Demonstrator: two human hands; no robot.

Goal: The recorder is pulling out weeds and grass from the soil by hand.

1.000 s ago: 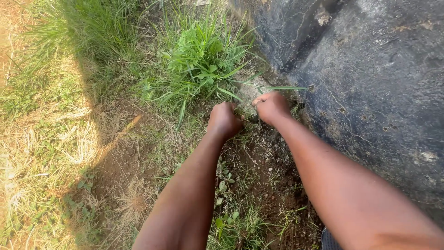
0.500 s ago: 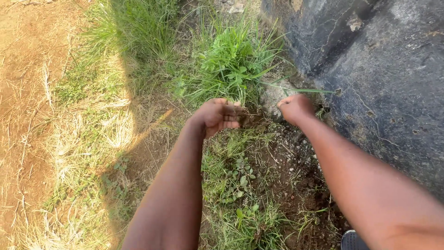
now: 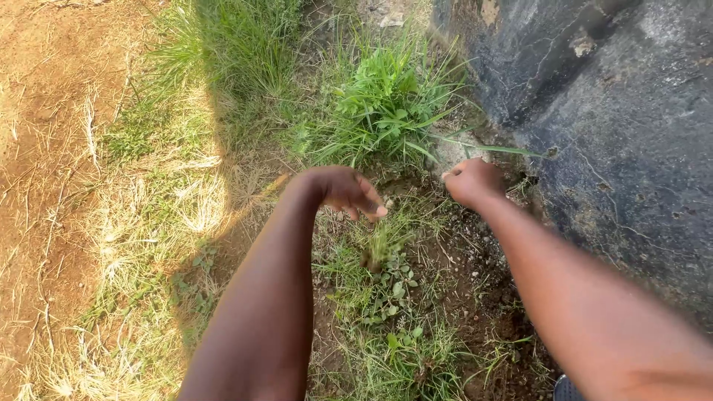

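My left hand (image 3: 343,189) hangs palm down over the dirt with its fingers loose and pointing down. A small blurred tuft of pulled grass (image 3: 379,243) is in the air just below its fingertips. My right hand (image 3: 472,181) is closed in a fist at the foot of the dark wall (image 3: 631,134), gripping thin grass blades (image 3: 490,148) that stretch right along the wall's base. A thick green weed clump (image 3: 382,100) grows just beyond both hands.
The dark cracked wall rises along the right side. Bare brown soil (image 3: 468,275) lies between my arms, with low leafy weeds (image 3: 386,289). Dry straw-coloured grass (image 3: 141,223) and sunlit red dirt (image 3: 37,134) spread to the left. A shoe tip (image 3: 568,390) shows at the bottom edge.
My left hand pulled away from the weed clump to the left, turned palm down and loosened, and a grass tuft now drops beneath it. The right fist stays at the wall base.
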